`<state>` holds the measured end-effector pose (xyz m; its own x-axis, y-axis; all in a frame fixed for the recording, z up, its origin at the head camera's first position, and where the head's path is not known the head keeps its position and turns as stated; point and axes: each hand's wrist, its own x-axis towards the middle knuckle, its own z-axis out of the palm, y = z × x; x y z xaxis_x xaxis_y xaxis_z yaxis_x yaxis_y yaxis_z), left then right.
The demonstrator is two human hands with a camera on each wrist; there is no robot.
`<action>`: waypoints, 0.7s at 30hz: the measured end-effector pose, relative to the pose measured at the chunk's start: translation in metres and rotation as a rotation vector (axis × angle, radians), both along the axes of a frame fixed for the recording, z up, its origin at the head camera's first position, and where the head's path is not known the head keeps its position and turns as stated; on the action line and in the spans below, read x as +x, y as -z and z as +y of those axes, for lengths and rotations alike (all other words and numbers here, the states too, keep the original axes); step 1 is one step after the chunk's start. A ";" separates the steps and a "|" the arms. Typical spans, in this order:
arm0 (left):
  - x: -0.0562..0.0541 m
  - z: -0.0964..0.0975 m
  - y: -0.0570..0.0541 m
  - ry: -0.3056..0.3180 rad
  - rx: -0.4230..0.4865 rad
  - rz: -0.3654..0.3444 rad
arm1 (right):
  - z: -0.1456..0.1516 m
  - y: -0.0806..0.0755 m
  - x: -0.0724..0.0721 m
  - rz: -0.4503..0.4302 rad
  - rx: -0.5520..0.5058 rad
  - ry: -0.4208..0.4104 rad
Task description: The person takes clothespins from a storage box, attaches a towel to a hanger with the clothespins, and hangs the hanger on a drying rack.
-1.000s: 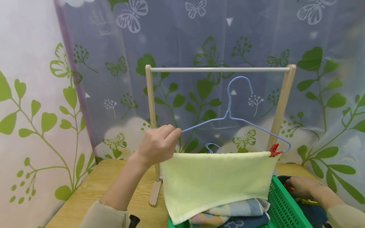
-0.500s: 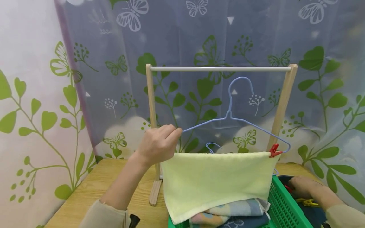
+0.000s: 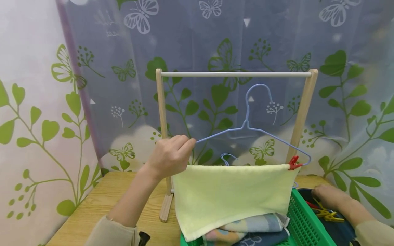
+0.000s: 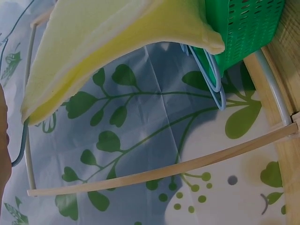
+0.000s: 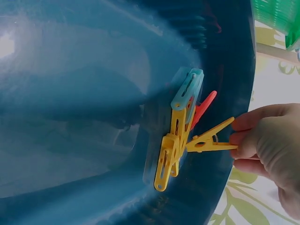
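Note:
My left hand (image 3: 172,155) grips the left end of a blue clothes hanger (image 3: 246,124), at the top left corner of a pale yellow towel (image 3: 234,191). The towel hangs below the hanger, and a red clothespin (image 3: 294,163) fastens its right corner to the hanger's right end. My right hand (image 5: 276,145) is at the side of a dark blue basin (image 5: 70,108), pinching the handle ends of a yellow clothespin (image 5: 202,142). Beside that clothespin lie a light blue clothespin (image 5: 188,89), a red clothespin (image 5: 205,108) and more yellow clothespins (image 5: 164,164).
Behind the towel stands a rack with wooden posts (image 3: 303,114) and a white rail (image 3: 235,74). A green basket (image 3: 311,222) holds folded cloths (image 3: 255,223) under the towel. More blue hangers (image 4: 213,77) show behind the towel, near the basket. All stands on a wooden table (image 3: 114,191).
My right hand has shifted slightly within the basin, and a yellow clothespin is now raised in its fingers. The left hand, hanger and towel have stayed nearly still.

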<state>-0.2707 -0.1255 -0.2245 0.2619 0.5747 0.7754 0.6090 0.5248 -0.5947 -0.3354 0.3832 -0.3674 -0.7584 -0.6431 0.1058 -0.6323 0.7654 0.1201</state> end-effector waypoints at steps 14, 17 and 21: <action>-0.001 0.002 0.003 -0.012 -0.003 0.000 | -0.002 0.000 0.005 0.022 -0.073 0.027; 0.000 0.002 0.002 -0.005 -0.001 0.000 | -0.004 -0.007 0.007 0.026 -0.093 0.074; 0.000 0.002 0.001 0.005 0.000 0.006 | -0.005 -0.016 0.011 0.137 -0.121 0.065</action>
<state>-0.2703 -0.1239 -0.2258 0.2694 0.5731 0.7739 0.6083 0.5217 -0.5981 -0.3247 0.3782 -0.3514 -0.7711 -0.5696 0.2845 -0.5651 0.8182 0.1064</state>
